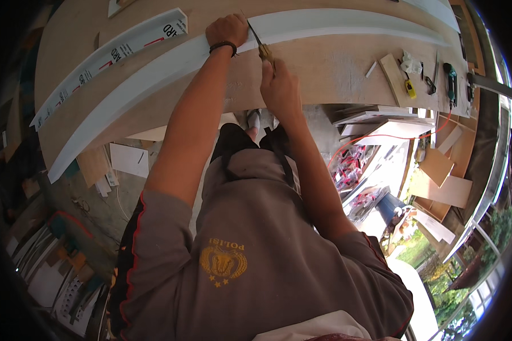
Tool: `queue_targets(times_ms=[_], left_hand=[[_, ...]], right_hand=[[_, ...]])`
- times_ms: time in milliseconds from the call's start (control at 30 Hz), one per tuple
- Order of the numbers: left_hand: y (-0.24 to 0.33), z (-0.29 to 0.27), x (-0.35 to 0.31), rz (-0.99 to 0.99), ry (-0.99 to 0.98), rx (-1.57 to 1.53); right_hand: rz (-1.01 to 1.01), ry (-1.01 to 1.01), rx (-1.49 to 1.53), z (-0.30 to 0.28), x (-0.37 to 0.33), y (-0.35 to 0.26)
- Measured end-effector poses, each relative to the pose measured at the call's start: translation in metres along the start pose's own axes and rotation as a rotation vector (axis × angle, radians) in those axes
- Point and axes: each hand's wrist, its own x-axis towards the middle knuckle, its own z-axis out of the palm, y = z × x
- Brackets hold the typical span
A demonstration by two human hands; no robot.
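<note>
A long white strip (330, 24) lies across the wooden workbench (313, 59), bowed in the wide picture. My left hand (227, 31) is closed over the strip near its middle, the fingertips hidden from me. Just to its right, my right hand (280, 85) grips the brownish-yellow handle of a small narrow-bladed handsaw (256, 35). The dark blade points away from me and crosses the strip beside my left hand. Whether it has cut into the strip cannot be made out.
A white printed channel piece (114, 59) lies at the bench's left. On the right are a wood block (397, 79), a yellow tape measure (410, 88) and a dark green power tool (450, 82) with an orange cord (375, 136). Stacked boards (381, 128) sit below the bench.
</note>
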Motion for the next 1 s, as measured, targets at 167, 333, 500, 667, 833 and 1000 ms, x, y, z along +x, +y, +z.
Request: queue_targets(times_ms=[167, 333, 500, 667, 833, 1000], left_hand=[[-0.009, 0.001, -0.005, 0.010, 0.007, -0.006], [-0.012, -0.001, -0.004, -0.026, -0.039, 0.000], [0.001, -0.008, 0.000, -0.010, -0.076, -0.022], [-0.017, -0.001, -0.002, -0.023, -0.048, -0.019], [0.007, -0.008, -0.002, 0.000, -0.091, -0.012], [-0.016, 0.000, -0.001, -0.021, -0.055, -0.013]], right_hand=[[-0.050, 0.040, 0.058, 0.000, -0.022, 0.015], [-0.027, 0.014, 0.128, -0.014, -0.046, 0.014], [-0.108, 0.085, -0.025, 0.015, 0.014, 0.015], [-0.002, 0.033, 0.202, -0.021, -0.073, 0.022], [-0.020, 0.028, 0.003, 0.015, 0.014, 0.014], [-0.015, -0.003, 0.131, -0.013, -0.068, 0.035]])
